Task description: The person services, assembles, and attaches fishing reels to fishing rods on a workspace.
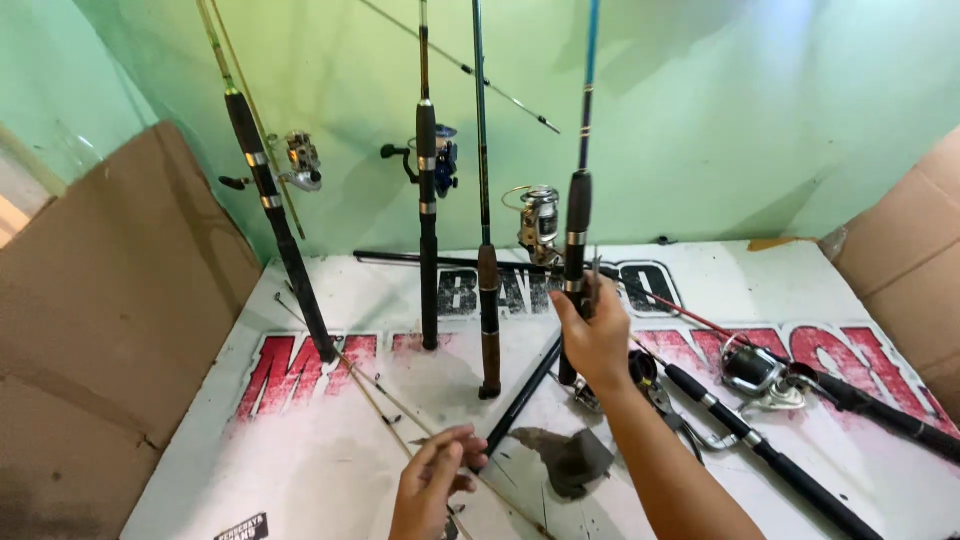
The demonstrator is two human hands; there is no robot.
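My right hand (pixel 597 335) grips the black handle of an upright fishing rod (pixel 577 215) with a blue upper shaft, just below a silver spinning reel (pixel 540 222). My left hand (pixel 432 485) hovers low near the front with fingers loosely curled, touching a thin tan rod section (pixel 385 400) that lies across the banner. Three other rods lean against the green wall: one with a silver reel (pixel 275 215) at left, one with a blue reel (pixel 428 200), and one with a brown cork grip (pixel 488 310).
A white banner with red and black lettering (pixel 300 450) covers the floor. A rod with a silver reel (pixel 760 375) lies at right, a black rod (pixel 520 400) lies diagonally, and a dark cloth (pixel 565 460) sits near the front. Cardboard sheets (pixel 110 330) flank both sides.
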